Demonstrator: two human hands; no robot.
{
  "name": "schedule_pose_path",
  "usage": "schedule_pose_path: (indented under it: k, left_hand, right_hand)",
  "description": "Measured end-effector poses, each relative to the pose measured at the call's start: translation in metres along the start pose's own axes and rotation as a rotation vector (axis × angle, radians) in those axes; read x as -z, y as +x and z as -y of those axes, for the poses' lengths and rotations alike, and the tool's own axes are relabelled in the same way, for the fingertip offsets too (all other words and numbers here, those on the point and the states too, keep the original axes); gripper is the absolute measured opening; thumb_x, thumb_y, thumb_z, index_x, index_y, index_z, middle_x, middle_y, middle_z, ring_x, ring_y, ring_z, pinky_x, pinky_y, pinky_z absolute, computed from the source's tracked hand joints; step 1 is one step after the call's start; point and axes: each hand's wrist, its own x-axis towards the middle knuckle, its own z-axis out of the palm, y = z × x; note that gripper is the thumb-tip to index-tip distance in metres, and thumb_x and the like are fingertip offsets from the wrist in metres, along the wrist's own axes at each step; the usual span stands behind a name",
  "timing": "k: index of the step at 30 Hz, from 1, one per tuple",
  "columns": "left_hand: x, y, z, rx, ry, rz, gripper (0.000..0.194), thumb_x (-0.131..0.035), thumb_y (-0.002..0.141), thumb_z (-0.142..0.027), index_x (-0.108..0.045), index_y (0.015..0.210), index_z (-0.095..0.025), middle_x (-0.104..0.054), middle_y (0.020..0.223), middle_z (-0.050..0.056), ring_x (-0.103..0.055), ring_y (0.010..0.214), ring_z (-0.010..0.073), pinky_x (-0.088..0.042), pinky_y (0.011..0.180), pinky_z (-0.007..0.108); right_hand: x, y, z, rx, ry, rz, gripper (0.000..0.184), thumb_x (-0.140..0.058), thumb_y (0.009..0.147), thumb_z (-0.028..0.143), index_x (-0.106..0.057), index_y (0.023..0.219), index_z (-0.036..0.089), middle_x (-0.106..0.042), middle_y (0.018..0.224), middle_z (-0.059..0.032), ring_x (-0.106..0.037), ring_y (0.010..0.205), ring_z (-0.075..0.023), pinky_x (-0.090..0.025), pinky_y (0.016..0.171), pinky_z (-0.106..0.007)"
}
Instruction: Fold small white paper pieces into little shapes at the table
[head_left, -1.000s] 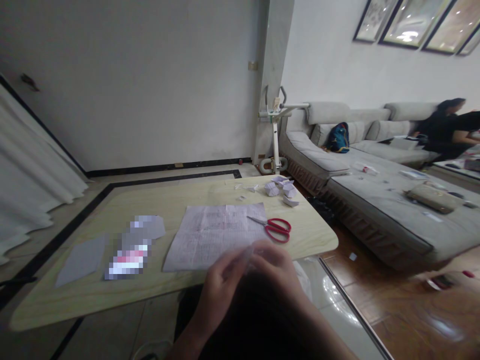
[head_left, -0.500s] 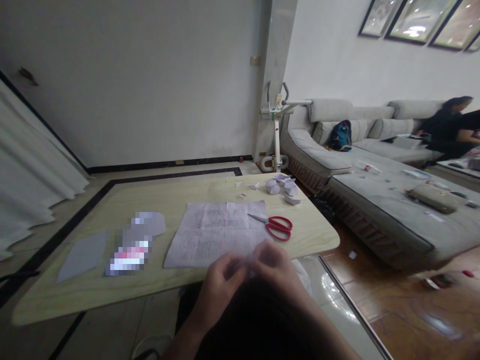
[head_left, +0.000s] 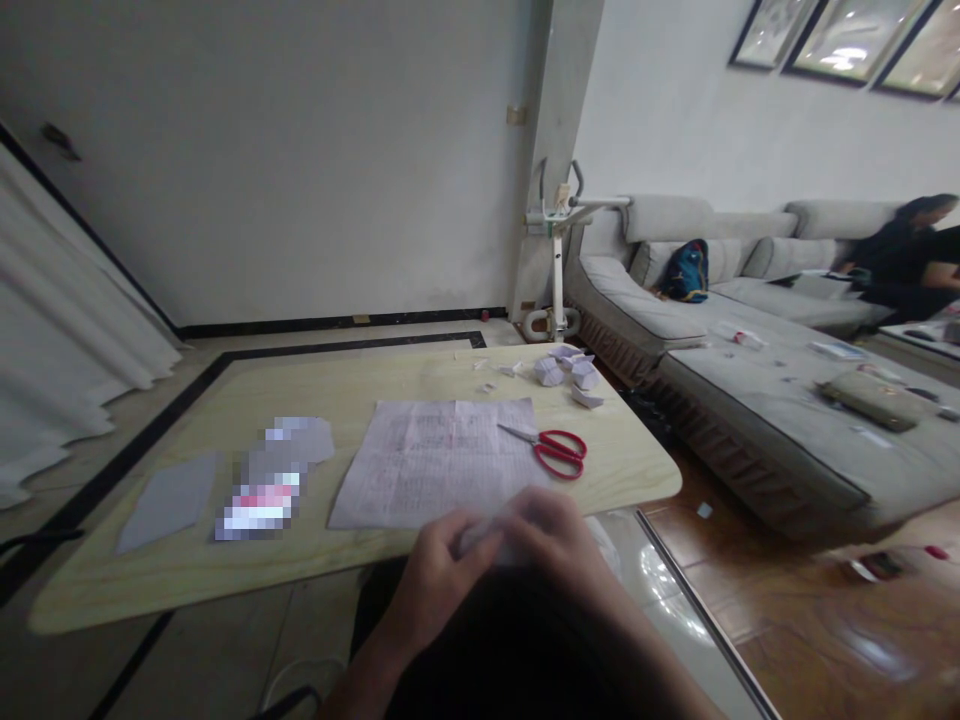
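My left hand (head_left: 431, 580) and my right hand (head_left: 551, 545) meet just below the near edge of the pale wooden table (head_left: 360, 385), fingers pinched together on a small piece of white paper (head_left: 484, 535). Most of that paper is hidden by the fingers. Beyond my hands a large creased sheet of written paper (head_left: 439, 460) lies flat on the table. Red-handled scissors (head_left: 555, 452) lie shut on its right edge. Several small folded paper shapes (head_left: 566, 372) sit at the far right corner of the table.
A grey paper (head_left: 169, 488) and a blurred-out item (head_left: 274, 475) lie on the table's left. A grey sofa (head_left: 757, 400) with a blue bag (head_left: 686, 270) stands to the right, where another person (head_left: 911, 255) sits. An exercise machine (head_left: 555, 255) stands by the pillar.
My hands have kept working the small paper and dropped slightly lower in view. The camera has shifted a little, and nothing on the table has moved.
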Motion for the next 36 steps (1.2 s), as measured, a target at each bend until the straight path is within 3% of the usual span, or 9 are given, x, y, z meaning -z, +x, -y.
schedule_pose_path:
  k: [7,10,14,22,28,36]
  left_hand:
    - [-0.004,-0.001,0.002,-0.024,-0.01,-0.037,0.015,-0.058,0.083,-0.028,-0.069,0.08,-0.018,-0.064,0.065,-0.003,-0.058,0.06,0.0137,-0.042,0.052,0.019]
    - [-0.005,-0.002,0.001,-0.002,-0.046,-0.072,0.016,-0.057,0.083,-0.028,-0.067,0.077,-0.018,-0.063,0.06,-0.003,-0.06,0.056,0.014,-0.043,0.05,0.019]
    - [-0.002,0.001,0.002,0.032,-0.132,-0.126,0.018,-0.057,0.083,-0.033,-0.065,0.079,-0.018,-0.064,0.055,-0.003,-0.062,0.053,0.0155,-0.045,0.048,0.02]
    - [0.0,0.001,0.003,0.033,-0.14,-0.069,0.029,-0.056,0.083,-0.039,-0.061,0.064,-0.018,-0.06,0.05,-0.002,-0.058,0.047,0.0141,-0.042,0.044,0.02]
    - [0.003,0.0,0.0,-0.014,-0.141,-0.04,0.033,-0.053,0.087,-0.041,-0.063,0.066,-0.017,-0.063,0.053,0.0,-0.061,0.051,0.0152,-0.046,0.051,0.022]
    - [0.002,0.002,-0.004,0.091,-0.207,0.004,0.026,-0.066,0.077,-0.04,-0.065,0.067,-0.017,-0.064,0.053,-0.001,-0.059,0.048,0.0136,-0.044,0.046,0.021]
  right_hand:
    - [0.003,0.004,-0.001,-0.02,-0.02,-0.011,0.024,-0.063,0.081,0.035,-0.06,0.068,0.014,-0.054,0.063,0.0003,-0.048,0.061,-0.0137,-0.037,0.055,-0.024]
    - [0.005,0.002,0.0,-0.028,-0.016,0.054,0.026,-0.06,0.084,0.037,-0.06,0.071,0.014,-0.052,0.065,0.0013,-0.047,0.062,-0.0132,-0.037,0.056,-0.024]
    - [0.007,-0.001,0.0,-0.043,-0.055,0.144,0.033,-0.061,0.084,0.039,-0.047,0.064,0.017,-0.04,0.063,0.0048,-0.041,0.061,-0.0113,-0.031,0.054,-0.023]
    - [0.007,-0.003,0.003,-0.066,-0.045,0.169,0.032,-0.058,0.085,0.037,-0.042,0.063,0.018,-0.035,0.063,0.0055,-0.038,0.06,-0.0112,-0.029,0.052,-0.024]
    - [0.01,-0.002,0.006,-0.12,0.041,0.22,0.034,-0.061,0.083,0.042,-0.048,0.063,0.017,-0.043,0.061,0.0045,-0.042,0.059,-0.0116,-0.033,0.053,-0.023]
    - [0.01,-0.002,0.003,-0.115,0.081,0.189,0.043,-0.063,0.081,0.053,-0.054,0.061,0.016,-0.051,0.058,0.0021,-0.047,0.058,-0.0126,-0.035,0.052,-0.023]
